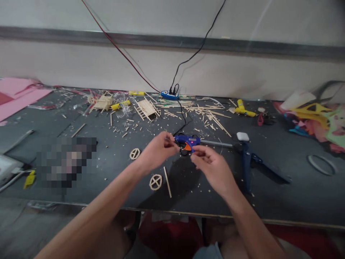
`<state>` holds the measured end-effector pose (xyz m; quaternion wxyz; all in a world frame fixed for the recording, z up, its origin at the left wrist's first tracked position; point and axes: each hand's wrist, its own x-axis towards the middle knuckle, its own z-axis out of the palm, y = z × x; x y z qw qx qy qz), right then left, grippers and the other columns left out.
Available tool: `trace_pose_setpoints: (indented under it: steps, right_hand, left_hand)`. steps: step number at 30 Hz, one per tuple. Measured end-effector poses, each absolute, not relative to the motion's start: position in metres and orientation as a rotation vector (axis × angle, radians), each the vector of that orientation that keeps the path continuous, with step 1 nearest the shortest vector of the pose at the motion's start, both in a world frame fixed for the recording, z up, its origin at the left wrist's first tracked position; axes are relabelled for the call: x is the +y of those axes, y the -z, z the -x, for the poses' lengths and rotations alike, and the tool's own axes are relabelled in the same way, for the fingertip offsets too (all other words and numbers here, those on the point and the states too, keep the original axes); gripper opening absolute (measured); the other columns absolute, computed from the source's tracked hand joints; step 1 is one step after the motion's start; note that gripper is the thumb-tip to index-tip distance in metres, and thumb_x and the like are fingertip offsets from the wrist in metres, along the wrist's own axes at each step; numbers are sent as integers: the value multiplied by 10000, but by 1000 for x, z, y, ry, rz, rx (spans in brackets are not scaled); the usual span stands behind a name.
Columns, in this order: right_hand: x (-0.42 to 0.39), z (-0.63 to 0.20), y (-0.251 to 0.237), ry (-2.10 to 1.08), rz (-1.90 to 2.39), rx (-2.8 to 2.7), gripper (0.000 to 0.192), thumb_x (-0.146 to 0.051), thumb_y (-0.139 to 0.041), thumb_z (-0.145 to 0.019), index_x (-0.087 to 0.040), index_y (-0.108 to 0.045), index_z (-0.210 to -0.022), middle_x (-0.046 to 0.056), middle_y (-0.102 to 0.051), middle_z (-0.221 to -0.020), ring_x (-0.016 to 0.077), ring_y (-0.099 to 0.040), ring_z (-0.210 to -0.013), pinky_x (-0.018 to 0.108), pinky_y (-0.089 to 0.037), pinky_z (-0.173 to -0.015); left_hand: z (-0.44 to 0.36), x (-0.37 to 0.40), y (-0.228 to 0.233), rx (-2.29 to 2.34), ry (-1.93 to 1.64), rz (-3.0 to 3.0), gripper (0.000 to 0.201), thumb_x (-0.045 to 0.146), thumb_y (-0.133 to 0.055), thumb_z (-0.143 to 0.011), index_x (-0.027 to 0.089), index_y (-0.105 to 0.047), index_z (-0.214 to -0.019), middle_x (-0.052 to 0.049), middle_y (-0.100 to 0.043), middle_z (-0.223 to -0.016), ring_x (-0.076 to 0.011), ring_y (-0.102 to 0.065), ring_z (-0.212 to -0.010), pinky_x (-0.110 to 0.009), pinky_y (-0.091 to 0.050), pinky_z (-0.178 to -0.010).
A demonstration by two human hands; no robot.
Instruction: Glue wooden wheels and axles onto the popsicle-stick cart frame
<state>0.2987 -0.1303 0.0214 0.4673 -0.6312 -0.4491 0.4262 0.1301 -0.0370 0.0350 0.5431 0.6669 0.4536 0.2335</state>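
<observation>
A blue glue gun (198, 140) with an orange trigger (187, 146) and a lit red light lies in front of me, a glue stick (215, 143) sticking out of its right end. With fingers and thumb, my right hand (211, 164) grips the lower part of its handle. My left hand (161, 147) is closed in a pinch at the nozzle end; what the fingertips hold, if anything, is unclear. Below the left hand lie two small spoked stick wheels, one nearer (155, 182) and one farther (135, 154). Beside the nearer wheel lies a thin wooden stick (167, 182).
Loose sticks (205, 108), a small stick-built panel (146, 109) and yellow tubes (245, 112) lie toward the wall. A blue power strip (169, 95) carries cords. A dark blue stand (246, 169) and white case (243, 136) are at right. Colored sheets (312, 118) are piled far right.
</observation>
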Motion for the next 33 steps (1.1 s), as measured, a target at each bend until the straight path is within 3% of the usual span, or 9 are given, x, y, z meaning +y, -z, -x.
trace_pose_setpoints:
  steps: [9, 15, 19, 25, 33]
  right_hand:
    - [-148, -292, -29, -1322, 1432, -1067, 211, -379, -621, -745, -213, -659, -869, 6, -694, -749, 138, -647, -651, 267, -522, -629]
    - [-150, -292, -29, -1338, 1405, -983, 150, -324, -597, -768, -185, -608, -825, 23, -687, -757, 144, -652, -650, 272, -533, -592]
    - [-149, -291, -24, -1299, 1359, -895, 109, -279, -583, -774, -176, -573, -805, 43, -675, -788, 176, -663, -727, 279, -543, -560]
    - [-150, -287, -16, -1281, 1375, -875, 133, -293, -601, -776, -178, -594, -842, 35, -670, -778, 152, -646, -675, 272, -537, -563]
    - [-148, -277, -10, -1270, 1408, -916, 190, -359, -609, -770, -197, -608, -868, 47, -685, -850, 142, -626, -647, 268, -500, -546]
  left_hand:
    - [-139, -88, -34, 885, -522, -1126, 280, 281, -662, -701, 205, -467, -888, 41, -580, -651, -98, -545, -614, -219, -409, -582]
    - [-108, -69, -35, 1028, -526, -1415, 193, 370, -581, -757, 183, -544, -785, 2, -609, -705, -121, -563, -657, -249, -438, -630]
    - [-57, -32, -24, 1373, -547, -1762, 220, 329, -550, -760, 187, -572, -926, -29, -624, -831, -156, -566, -728, -274, -440, -665]
    - [-9, -1, 3, 1571, -114, -2153, 458, 250, -503, -742, 142, -529, -1186, -124, -594, -1080, -241, -570, -892, -330, -425, -778]
    - [-9, -8, -1, 1566, -67, -2097, 393, 257, -487, -743, 176, -606, -1109, -71, -670, -874, -201, -597, -732, -269, -405, -643]
